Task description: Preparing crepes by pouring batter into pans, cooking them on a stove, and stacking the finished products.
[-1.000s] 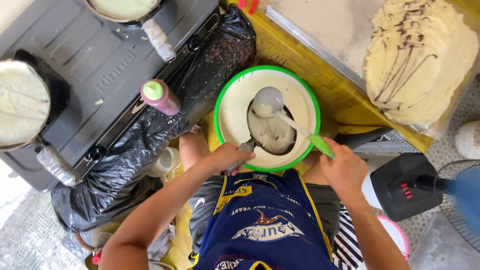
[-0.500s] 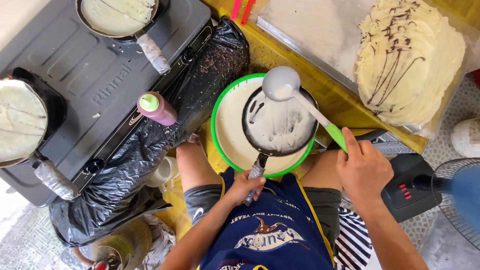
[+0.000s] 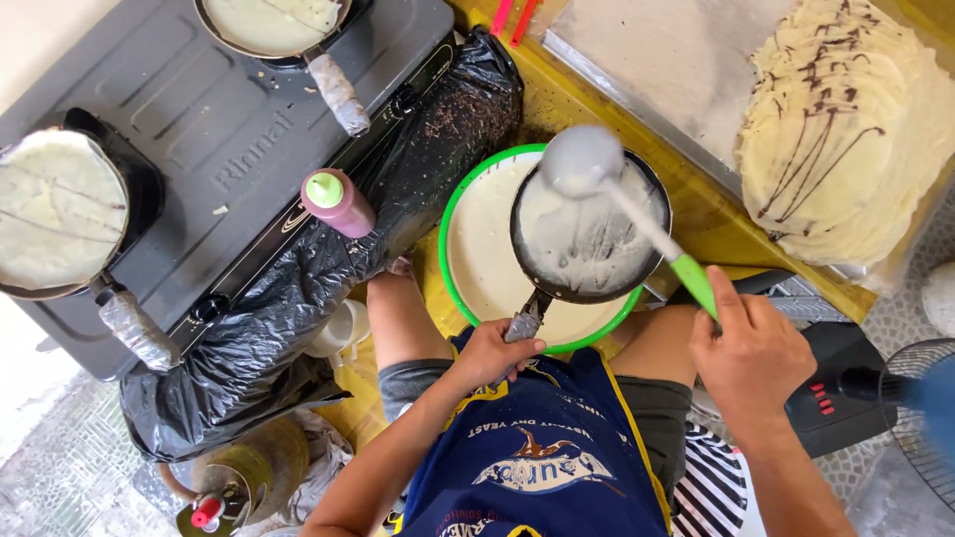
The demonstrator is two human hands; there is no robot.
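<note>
Overhead, two pans on a grey stove hold pale crepes: one at far left (image 3: pixel 58 211), one at top (image 3: pixel 274 22). Near them stands a pink squeeze bottle (image 3: pixel 338 202). The left hand (image 3: pixel 495 353) is clamped on the handle of a dark pan (image 3: pixel 589 239), thinly coated with batter, held over a green-rimmed bowl (image 3: pixel 477 259) of batter. The right hand (image 3: pixel 751 353) grips a ladle (image 3: pixel 582 159) above the pan. Finished crepes (image 3: pixel 846 129), chocolate-drizzled, are stacked at right; more batter remains.

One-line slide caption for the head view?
Left hand holds pan over batter bowl; right hand holds ladle above it.
</note>
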